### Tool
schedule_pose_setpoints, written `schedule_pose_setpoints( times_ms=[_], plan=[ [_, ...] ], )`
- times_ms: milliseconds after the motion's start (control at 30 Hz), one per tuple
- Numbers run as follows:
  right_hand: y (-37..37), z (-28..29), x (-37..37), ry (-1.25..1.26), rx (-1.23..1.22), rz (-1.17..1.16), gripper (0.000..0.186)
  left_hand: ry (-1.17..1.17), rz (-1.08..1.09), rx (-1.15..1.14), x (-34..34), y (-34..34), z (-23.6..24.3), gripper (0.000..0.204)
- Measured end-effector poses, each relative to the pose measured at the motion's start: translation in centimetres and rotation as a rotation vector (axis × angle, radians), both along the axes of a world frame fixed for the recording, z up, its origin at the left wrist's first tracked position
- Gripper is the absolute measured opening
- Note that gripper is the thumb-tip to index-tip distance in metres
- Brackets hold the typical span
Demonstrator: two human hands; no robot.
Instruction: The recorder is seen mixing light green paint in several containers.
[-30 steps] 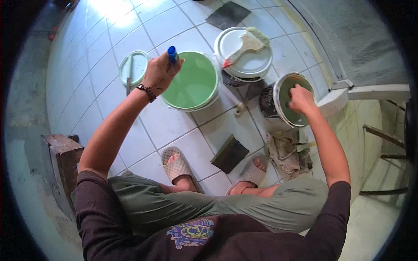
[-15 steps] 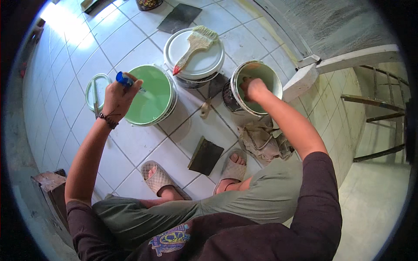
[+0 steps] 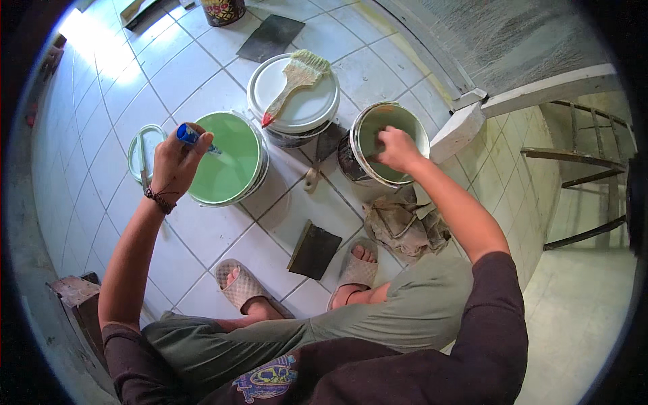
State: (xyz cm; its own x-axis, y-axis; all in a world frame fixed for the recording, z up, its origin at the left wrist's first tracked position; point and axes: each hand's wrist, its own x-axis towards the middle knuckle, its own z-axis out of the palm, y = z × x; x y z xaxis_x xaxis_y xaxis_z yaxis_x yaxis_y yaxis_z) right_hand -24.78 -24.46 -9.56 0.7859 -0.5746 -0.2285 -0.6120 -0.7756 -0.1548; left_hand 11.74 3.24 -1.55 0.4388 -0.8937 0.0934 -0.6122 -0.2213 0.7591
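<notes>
By the left hand [image 3: 174, 162], a bucket [image 3: 264, 167] (lidless) holds green liquid [image 3: 217, 179].

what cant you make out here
In the head view:
Right hand: whether it holds anything, hidden by its own fingers.
Blue-and-white tube: partly hidden by the left hand.
Lidded bucket: contents, hidden by its white lid.
Patterned container: cut off by the top edge.

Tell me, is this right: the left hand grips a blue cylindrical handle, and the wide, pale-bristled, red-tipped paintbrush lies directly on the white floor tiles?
Not quite: the wide, pale-bristled, red-tipped paintbrush lies on a round white bucket lid, not on the white floor tiles, as the head view shows. The left hand does grip a blue cylindrical handle.
</notes>
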Motion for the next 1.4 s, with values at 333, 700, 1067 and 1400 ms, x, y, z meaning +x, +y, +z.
schedule_pose_setpoints(
  times_ms=[333,700,1067,1400],
  plan=[
    [2.8,9.7,-3.7,-0.693,0.300,-0.196,0.033,-0.010,-0.030,0.032,1.4,-0.5,0.7,0.023],
    [6.3,16.3,3.0,-0.848,0.525,-0.010,0.033,-0.117,-0.087,-0.081,1.5,-0.7,0.6,0.028],
    [11.5,18.5,18.2,-0.857,0.299,0.483,0.030,-0.123,-0.128,-0.068,1.0,1.2,1.0,0.033],
    [13.6,19.6,22.6,-0.733,0.072,0.578,0.028,-0.202,-0.107,-0.083,1.8,1.6,0.7,0.037]
  ],
)
